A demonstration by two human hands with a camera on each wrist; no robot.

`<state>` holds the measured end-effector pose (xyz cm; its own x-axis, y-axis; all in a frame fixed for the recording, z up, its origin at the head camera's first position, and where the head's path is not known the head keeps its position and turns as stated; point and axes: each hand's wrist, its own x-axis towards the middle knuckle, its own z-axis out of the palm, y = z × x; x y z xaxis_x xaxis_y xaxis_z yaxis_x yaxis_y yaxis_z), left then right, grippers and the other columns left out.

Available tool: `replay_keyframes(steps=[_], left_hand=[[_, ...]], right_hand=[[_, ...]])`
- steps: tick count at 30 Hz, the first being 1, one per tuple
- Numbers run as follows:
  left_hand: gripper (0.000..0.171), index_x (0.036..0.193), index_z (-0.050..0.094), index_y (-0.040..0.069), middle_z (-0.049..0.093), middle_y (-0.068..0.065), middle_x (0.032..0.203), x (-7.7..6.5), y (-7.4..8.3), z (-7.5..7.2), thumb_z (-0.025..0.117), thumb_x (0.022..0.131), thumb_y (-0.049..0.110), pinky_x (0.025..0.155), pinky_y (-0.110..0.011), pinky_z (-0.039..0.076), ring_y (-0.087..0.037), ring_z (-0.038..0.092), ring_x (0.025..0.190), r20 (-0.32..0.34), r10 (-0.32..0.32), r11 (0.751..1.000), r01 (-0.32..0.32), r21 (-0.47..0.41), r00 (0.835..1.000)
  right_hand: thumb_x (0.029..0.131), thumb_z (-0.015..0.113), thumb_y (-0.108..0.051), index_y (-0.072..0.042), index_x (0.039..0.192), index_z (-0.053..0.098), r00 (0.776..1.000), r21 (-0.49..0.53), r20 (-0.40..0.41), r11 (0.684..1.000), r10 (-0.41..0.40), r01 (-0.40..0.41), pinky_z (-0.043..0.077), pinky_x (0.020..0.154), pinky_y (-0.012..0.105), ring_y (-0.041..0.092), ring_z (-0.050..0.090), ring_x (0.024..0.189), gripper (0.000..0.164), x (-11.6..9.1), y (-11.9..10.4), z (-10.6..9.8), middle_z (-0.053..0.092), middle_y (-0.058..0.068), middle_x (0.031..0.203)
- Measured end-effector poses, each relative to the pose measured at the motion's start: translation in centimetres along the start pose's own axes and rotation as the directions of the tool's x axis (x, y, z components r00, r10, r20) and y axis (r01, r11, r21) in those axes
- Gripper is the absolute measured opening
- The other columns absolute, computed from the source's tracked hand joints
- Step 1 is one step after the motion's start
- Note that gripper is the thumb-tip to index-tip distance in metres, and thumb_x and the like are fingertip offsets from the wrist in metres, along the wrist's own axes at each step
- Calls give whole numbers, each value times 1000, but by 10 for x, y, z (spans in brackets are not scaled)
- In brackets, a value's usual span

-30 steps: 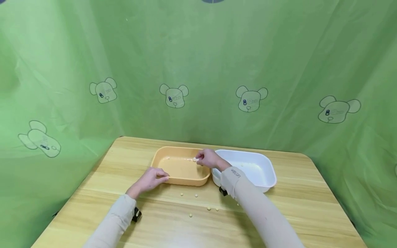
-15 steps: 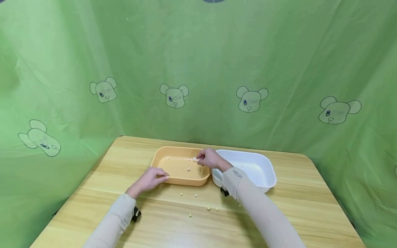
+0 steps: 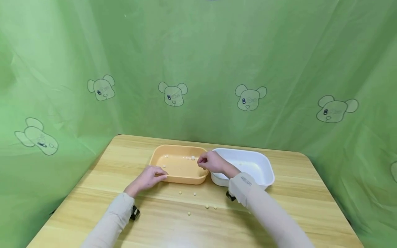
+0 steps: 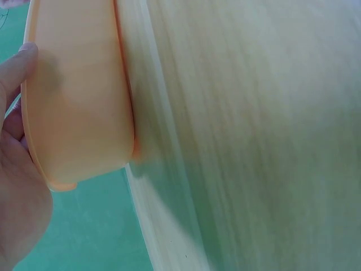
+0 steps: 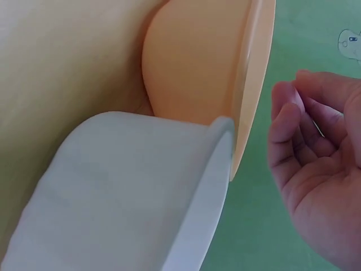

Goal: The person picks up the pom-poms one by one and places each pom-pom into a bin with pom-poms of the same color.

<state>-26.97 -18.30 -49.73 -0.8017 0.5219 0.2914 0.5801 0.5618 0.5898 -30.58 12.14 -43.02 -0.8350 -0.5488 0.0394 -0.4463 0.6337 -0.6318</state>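
My left hand (image 3: 152,178) grips the near rim of the orange tray (image 3: 183,180), thumb on the outer wall and fingers over the edge. In the left wrist view the thumb (image 4: 22,62) presses that wall. A large white ball (image 3: 193,158) and several tiny ones lie inside the tray; a pale ball (image 3: 164,166) is near its left end. My right hand (image 3: 213,162) hovers above the right end of the orange tray. Its thumb and fingertips (image 5: 285,93) meet in a pinch; no ball shows between them.
The white tray (image 3: 268,174) stands against the orange one on the right and has a small piece in it. Several small balls (image 3: 207,206) lie loose on the wooden table (image 3: 161,220) in front of the trays. A green curtain (image 3: 214,120) hangs behind.
A pale ball has appeared in the orange tray and rolled to its left end. My right hand has shifted slightly right, away from the large white ball. My left hand keeps its grip.
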Motion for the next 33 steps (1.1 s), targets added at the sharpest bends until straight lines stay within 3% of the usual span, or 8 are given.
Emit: replay_keyframes(steps=[4, 8, 14, 22, 27, 33], left_hand=[[12, 94, 75, 12, 69, 7, 87, 1, -1, 0, 67, 89, 19, 87, -36, 50, -15, 65, 88, 0, 8, 1000, -8, -7, 1000], [12, 95, 75, 11, 68, 8, 85, 1, -1, -1, 67, 89, 18, 73, -28, 52, -8, 62, 78, 10, -6, 1000, 7, -14, 1000], [12, 95, 75, 12, 68, 9, 86, 1, -1, -2, 67, 89, 17, 87, -35, 50, -6, 62, 81, 4, -7, 1000, 7, -13, 1000], [11, 94, 75, 12, 68, 10, 86, 1, -3, 1, 67, 89, 17, 94, -37, 46, -6, 63, 83, 7, 4, 1000, -4, -10, 1000], [11, 94, 75, 13, 69, 10, 87, 1, -2, 1, 66, 89, 18, 93, -37, 47, -6, 63, 84, 3, 5, 1000, -4, -12, 1000], [11, 95, 75, 13, 69, 9, 87, 1, -2, 0, 66, 89, 18, 87, -34, 50, -6, 63, 83, 3, 1, 1000, -1, -1, 1000]], right_hand=[[87, 65, -6, -4, 86, 69, 1000, 4, 3, 1000, -19, 19, 49, 58, 23, 8, 56, 65, 5, -13, -1, 0, 65, 2, 75], [87, 65, -6, -2, 87, 69, 999, 3, 22, 999, -42, 42, 50, 61, 23, 9, 56, 67, 6, -25, -5, 1, 66, -1, 77], [88, 64, -5, -1, 89, 70, 994, 44, 69, 996, -80, 77, 50, 60, 24, 13, 59, 66, 7, -42, -11, 6, 68, 6, 80], [87, 66, -4, -3, 87, 70, 978, 12, 103, 983, -183, 183, 52, 68, 20, 4, 60, 72, 5, -59, -4, 22, 69, 4, 82], [86, 66, -3, -2, 88, 70, 978, -8, 120, 984, -173, 175, 51, 68, 19, 3, 59, 72, 5, -64, 2, 33, 66, -5, 79], [86, 66, -5, -5, 89, 70, 978, -32, 169, 991, -120, 127, 50, 66, 20, 1, 56, 70, 5, -65, 9, 46, 63, -8, 78]])
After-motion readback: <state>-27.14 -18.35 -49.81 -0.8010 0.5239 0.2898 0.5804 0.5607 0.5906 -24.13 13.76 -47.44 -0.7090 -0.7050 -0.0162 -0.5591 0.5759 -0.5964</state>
